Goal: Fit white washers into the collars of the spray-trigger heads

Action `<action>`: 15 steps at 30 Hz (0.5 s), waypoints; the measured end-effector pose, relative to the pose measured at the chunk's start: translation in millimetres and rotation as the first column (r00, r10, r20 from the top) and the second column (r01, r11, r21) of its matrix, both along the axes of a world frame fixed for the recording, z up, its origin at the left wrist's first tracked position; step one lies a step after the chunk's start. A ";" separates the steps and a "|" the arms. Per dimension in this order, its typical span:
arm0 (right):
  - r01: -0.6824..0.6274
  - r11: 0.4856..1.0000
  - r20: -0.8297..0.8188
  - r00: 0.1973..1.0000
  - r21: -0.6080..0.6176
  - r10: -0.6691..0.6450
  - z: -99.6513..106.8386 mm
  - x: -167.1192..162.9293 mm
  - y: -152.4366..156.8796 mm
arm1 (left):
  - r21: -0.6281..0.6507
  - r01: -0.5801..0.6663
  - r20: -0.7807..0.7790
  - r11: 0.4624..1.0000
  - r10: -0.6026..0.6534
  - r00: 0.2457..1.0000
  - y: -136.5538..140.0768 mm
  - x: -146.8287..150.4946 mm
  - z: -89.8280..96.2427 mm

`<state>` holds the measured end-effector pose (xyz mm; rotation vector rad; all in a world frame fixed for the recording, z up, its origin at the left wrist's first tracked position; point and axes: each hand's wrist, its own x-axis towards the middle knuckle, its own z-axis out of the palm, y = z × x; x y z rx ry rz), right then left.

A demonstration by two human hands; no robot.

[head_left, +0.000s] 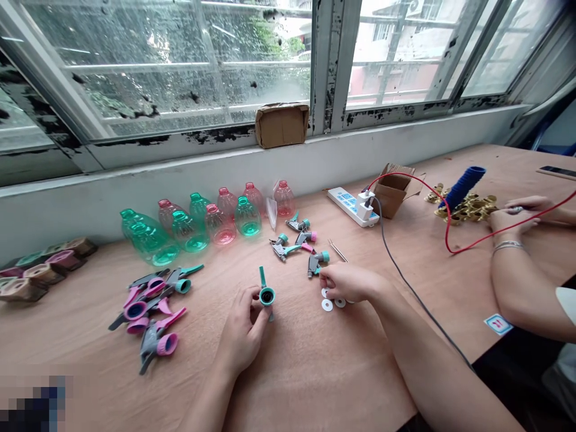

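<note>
My left hand (pixel 245 327) is closed around a trigger spray head (pixel 267 296), its teal collar turned up so the dark inside shows. On the right, my right hand (pixel 348 283) has its fingertips pinched down at a white ring washer (pixel 324 293), partly hidden by the fingers. More flat washers (pixel 327 305) lie just below that hand. Several grey spray heads (pixel 316 263) with teal or pink parts rest beyond it. To the left of my left hand is a pile of spray heads (pixel 155 345), mostly pink and grey.
Green and pink clear bottles (pixel 247 217) stand along the wall. A power strip (pixel 353 207), tweezers (pixel 337 251) and a cardboard box (pixel 392 191) lie right of them. A co-worker's hands (pixel 517 215) are near brass parts (pixel 477 207) and a blue tube (pixel 465 185). Cables cross the table.
</note>
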<state>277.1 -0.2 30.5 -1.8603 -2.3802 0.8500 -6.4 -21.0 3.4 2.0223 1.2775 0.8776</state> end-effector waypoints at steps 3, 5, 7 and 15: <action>-0.003 1.000 0.000 1.000 0.010 0.003 -1.3 0.3 0.2 | 0.006 -0.001 -0.005 1.000 0.001 1.000 -0.7 -0.4 0.1; -0.005 1.000 0.002 1.000 0.012 0.005 -1.2 0.2 0.1 | 0.010 0.006 -0.009 1.000 -0.005 1.000 -1.2 -0.4 0.3; -0.003 1.000 0.002 1.000 0.003 0.003 -0.4 -0.2 -0.1 | 0.012 0.014 -0.010 1.000 -0.014 1.000 -1.3 -0.2 0.7; -0.005 1.000 0.005 1.000 0.008 0.005 4.8 -2.7 -1.3 | 0.004 0.022 -0.015 1.000 -0.022 1.000 -0.3 1.5 3.3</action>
